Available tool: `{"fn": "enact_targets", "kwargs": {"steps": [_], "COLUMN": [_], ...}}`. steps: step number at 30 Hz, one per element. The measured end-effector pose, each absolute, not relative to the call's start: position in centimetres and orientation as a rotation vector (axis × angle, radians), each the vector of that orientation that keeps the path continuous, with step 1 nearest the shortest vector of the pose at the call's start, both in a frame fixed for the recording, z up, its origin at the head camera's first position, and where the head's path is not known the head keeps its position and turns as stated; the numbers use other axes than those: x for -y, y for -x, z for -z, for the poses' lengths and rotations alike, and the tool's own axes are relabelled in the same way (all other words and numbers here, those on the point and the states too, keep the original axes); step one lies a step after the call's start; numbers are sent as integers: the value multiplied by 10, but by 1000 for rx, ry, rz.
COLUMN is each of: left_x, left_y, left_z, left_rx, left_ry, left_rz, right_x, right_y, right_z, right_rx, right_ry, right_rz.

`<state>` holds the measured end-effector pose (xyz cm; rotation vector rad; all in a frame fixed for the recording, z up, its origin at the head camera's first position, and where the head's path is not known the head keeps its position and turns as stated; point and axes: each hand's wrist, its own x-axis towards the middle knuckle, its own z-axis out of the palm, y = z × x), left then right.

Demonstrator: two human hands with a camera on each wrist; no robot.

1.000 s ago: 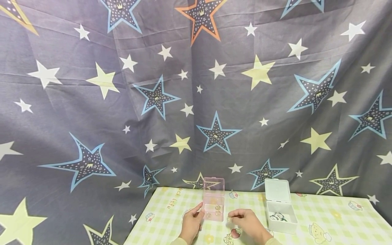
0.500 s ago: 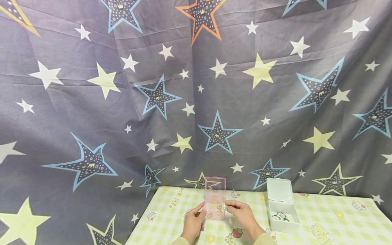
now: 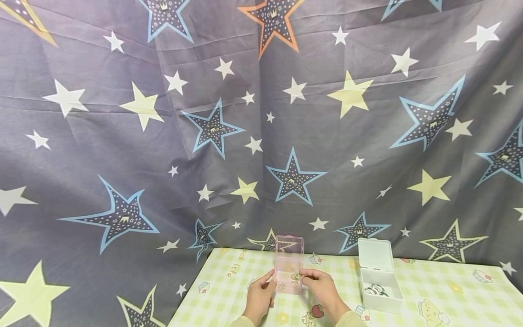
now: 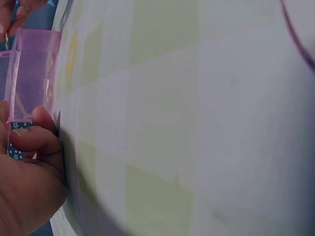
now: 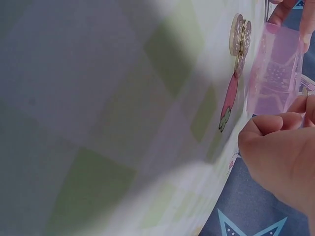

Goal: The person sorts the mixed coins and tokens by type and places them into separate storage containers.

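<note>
A clear pink plastic box [image 3: 288,290] stands on the table with its lid raised at the back. Several round gold-patterned discs [image 3: 282,286] lie inside it. My left hand [image 3: 259,298] holds the box's left side between thumb and fingers. At the right edge, my right hand [image 3: 323,289] pinches a small gold disc [image 4: 7,42], seen edge-on in the left wrist view and mostly hidden by the fingertips. More gold discs [image 5: 239,39] lie in a small pile on the cloth, left of the right forearm in the head view.
To the right stands a white box [image 3: 382,303] with its lid up, holding small dark-and-white pieces [image 3: 376,290]. A green checked cloth [image 3: 433,284] with printed pictures covers the table. Behind the table hangs a grey star-patterned curtain [image 3: 229,168].
My right hand has moved from above the cloth, up and leftward, to the pink box's right edge, carrying the disc. The left hand has kept its hold on the box.
</note>
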<state>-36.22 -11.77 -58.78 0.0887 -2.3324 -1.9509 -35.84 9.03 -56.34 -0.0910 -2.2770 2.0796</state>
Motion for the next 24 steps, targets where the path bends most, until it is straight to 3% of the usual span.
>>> {"fn": "enact_targets", "kwargs": {"steps": [24], "left_x": [117], "left_y": [362], "left_z": [588], "left_rx": [2353], "left_ry": [-109], "left_rz": [1948], "right_x": [-99], "right_y": [354], "right_z": [561], "right_rx": [2292], "right_ry": [76], "right_rz": [-2065]}}
